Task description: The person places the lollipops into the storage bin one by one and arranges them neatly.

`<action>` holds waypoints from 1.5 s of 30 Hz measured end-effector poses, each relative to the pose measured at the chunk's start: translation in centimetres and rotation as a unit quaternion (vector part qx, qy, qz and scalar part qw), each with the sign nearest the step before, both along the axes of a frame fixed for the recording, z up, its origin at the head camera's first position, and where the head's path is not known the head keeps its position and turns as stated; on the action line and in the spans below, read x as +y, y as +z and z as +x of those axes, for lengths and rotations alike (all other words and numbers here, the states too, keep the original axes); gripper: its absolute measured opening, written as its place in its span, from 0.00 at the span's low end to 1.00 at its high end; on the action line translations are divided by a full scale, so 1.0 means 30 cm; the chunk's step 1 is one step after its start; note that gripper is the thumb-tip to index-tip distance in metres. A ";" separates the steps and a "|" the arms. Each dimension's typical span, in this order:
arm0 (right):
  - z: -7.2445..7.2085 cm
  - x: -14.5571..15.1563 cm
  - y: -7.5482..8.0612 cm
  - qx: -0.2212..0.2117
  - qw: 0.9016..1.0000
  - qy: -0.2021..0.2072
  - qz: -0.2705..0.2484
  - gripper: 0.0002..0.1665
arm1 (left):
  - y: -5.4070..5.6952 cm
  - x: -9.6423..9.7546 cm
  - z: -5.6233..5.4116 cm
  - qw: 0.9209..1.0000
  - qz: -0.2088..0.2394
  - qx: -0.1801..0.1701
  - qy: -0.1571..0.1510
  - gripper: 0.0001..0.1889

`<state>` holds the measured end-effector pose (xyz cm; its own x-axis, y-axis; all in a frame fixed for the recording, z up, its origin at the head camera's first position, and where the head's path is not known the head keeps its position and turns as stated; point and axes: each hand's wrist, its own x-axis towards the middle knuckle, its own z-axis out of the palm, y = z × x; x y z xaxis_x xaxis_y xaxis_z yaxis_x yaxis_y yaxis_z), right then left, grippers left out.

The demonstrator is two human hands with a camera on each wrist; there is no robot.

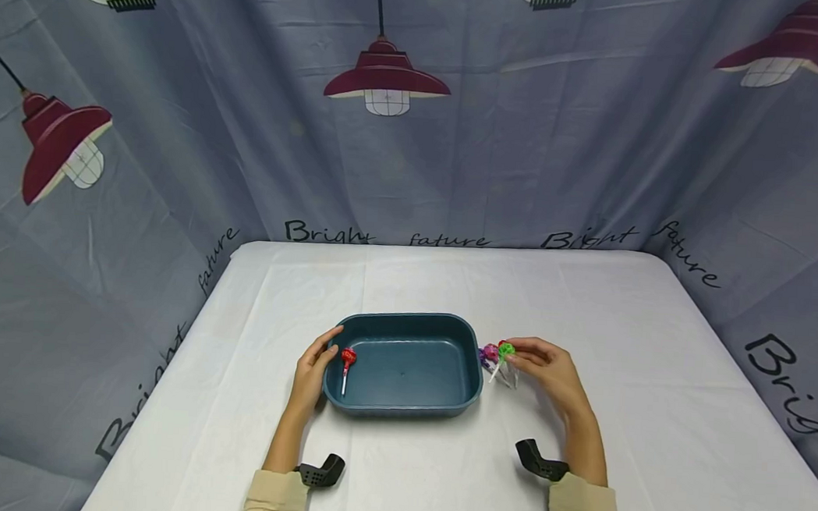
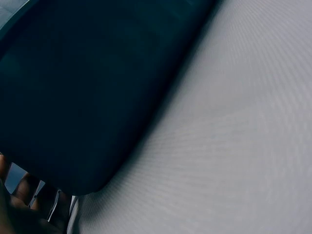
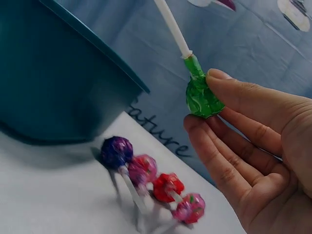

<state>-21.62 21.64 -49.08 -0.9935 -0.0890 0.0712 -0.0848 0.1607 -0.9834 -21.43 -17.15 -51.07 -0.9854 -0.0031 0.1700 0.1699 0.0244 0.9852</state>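
A dark teal rectangular bin (image 1: 402, 372) sits on the white table, with a red-wrapped lollipop (image 1: 349, 357) inside at its left end. My left hand (image 1: 314, 365) rests against that end, thumb and fingertips touching the rim. The left wrist view is dark and shows only part of those fingers (image 2: 46, 197) beside the bin's corner. Right of the bin, thumb and fingers of my right hand (image 3: 253, 141) pinch a green-wrapped lollipop (image 3: 202, 97) by its head, stick pointing up. Below it on the table lie several lollipops: purple (image 3: 117, 152), red (image 3: 168, 187) and pink (image 3: 190, 208).
The white tablecloth (image 1: 652, 427) spreads around the bin on all sides. A grey-blue curtain (image 1: 499, 159) printed with lamps and lettering surrounds the table's back and sides. A black wrist device sits on each forearm, the right one (image 1: 540, 460) lying toward the table's front.
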 end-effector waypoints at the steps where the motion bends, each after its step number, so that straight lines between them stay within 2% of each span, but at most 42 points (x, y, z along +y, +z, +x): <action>1: -0.004 -0.007 0.003 0.002 1.000 0.007 -0.002 0.26 | 0.000 -0.001 0.000 1.000 -0.001 0.000 0.001 0.19; 4: -0.019 -0.030 0.018 0.007 1.000 0.025 0.004 0.26 | -0.001 -0.003 0.000 1.000 0.000 0.000 0.003 0.19; 9: -0.050 -0.070 0.055 0.015 0.999 0.032 0.010 0.24 | -0.003 -0.005 -0.001 1.000 0.002 0.001 0.003 0.19; 15: -0.076 -0.121 0.097 0.049 0.997 0.054 -0.020 0.22 | -0.006 -0.008 0.002 1.000 0.001 0.001 0.003 0.19; 19: -0.080 -0.168 0.137 0.052 0.995 0.076 -0.041 0.20 | -0.005 -0.009 0.000 1.000 -0.003 0.006 0.003 0.19; 26: -0.069 -0.280 0.225 0.046 0.995 0.086 -0.013 0.19 | -0.002 -0.011 0.002 1.000 -0.004 0.001 0.006 0.19; 30: -0.080 -0.335 0.228 0.042 0.995 0.093 -0.008 0.18 | -0.004 -0.012 0.002 1.000 -0.004 0.002 0.005 0.19; 37: -0.098 -0.408 0.201 0.027 0.992 0.121 -0.027 0.17 | -0.003 -0.009 -0.003 1.000 -0.003 0.003 0.002 0.19; 45: -0.093 -0.452 0.186 0.021 0.990 0.137 -0.030 0.17 | -0.003 -0.003 -0.004 1.000 0.003 0.002 0.004 0.18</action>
